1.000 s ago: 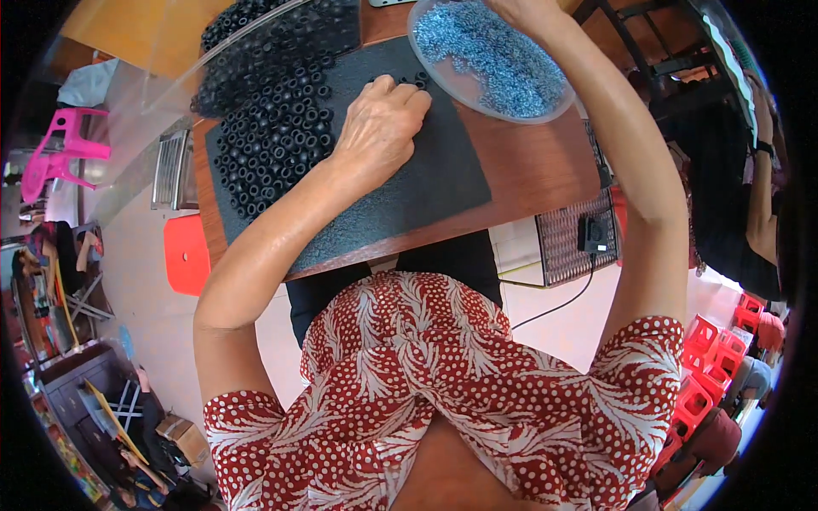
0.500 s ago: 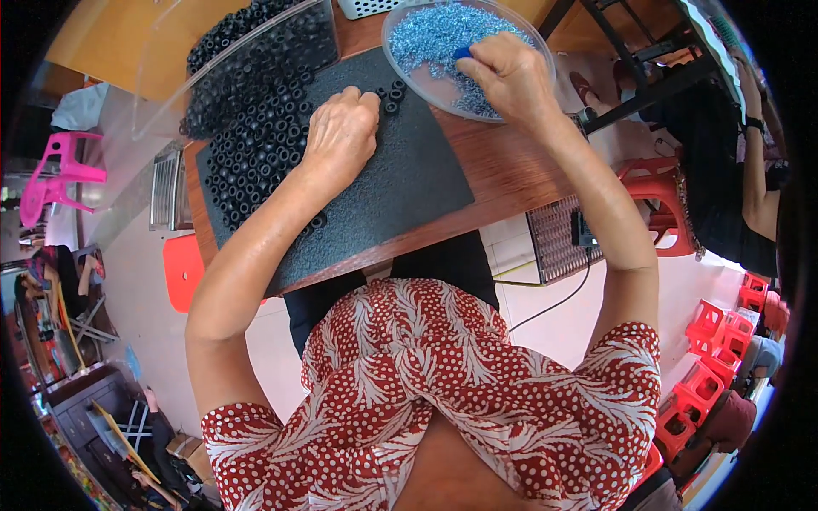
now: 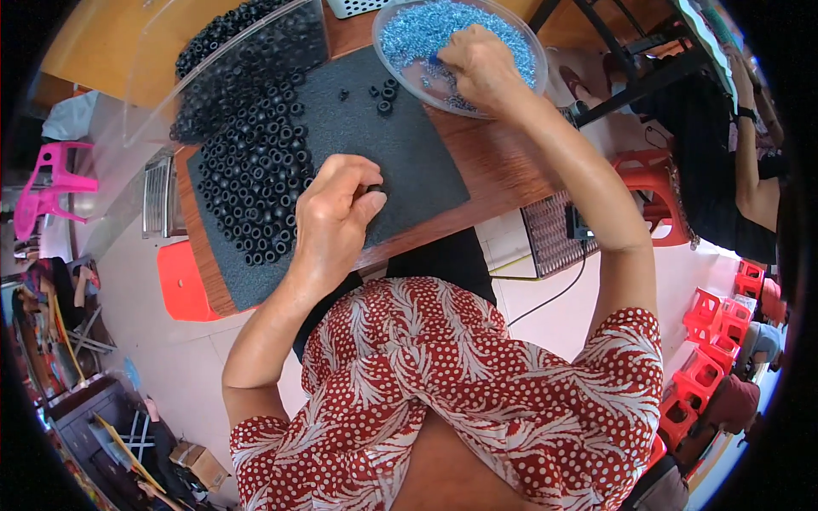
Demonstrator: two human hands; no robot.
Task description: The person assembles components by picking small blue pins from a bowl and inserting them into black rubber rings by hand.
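Note:
My left hand (image 3: 334, 209) is over the near part of the dark grey mat (image 3: 409, 162), its thumb and fingers closed on a small black ring (image 3: 375, 188) that they partly cover. Beyond it, several loose black rings (image 3: 385, 107) lie on the mat. My right hand (image 3: 487, 70) reaches into a round clear bowl (image 3: 530, 94) of tiny light-blue metallic pieces (image 3: 417, 32). Its fingers are pinched round a small blue object (image 3: 436, 60), mostly hidden behind the hand; I cannot make out its kind.
On the mat's left spreads a large heap of black rings (image 3: 256, 183), spilling from a tilted clear box (image 3: 319, 30). A white perforated basket (image 3: 354, 7) stands at the far edge. A black metal frame (image 3: 626, 100) rises right of the table, near a red stool (image 3: 656, 183) and a seated person.
My left hand has drawn back toward me from the far rings and turned, showing a black ring in its pinch. My right hand has moved left and lower over the bowl.

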